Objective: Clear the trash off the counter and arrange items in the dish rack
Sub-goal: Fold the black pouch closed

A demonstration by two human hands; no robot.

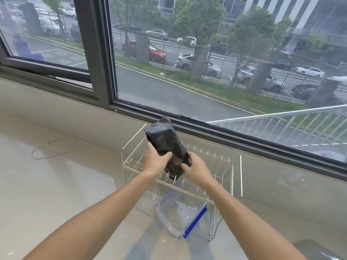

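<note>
A tall black foil pouch (165,139) stands tilted over the wire dish rack (237,177), its bottom end down among the rack's prongs. My left hand (155,159) grips the pouch's left side, thumb across its front. My right hand (197,166) holds its lower right edge. A clear zip bag with a blue seal strip (180,214) lies in the near part of the rack, below my right forearm.
The rack sits on a pale glossy counter (65,194) against a low sill under a large window (187,72). A thin loop of cord (56,149) lies on the counter to the left. A dark object (315,250) shows at the bottom right corner.
</note>
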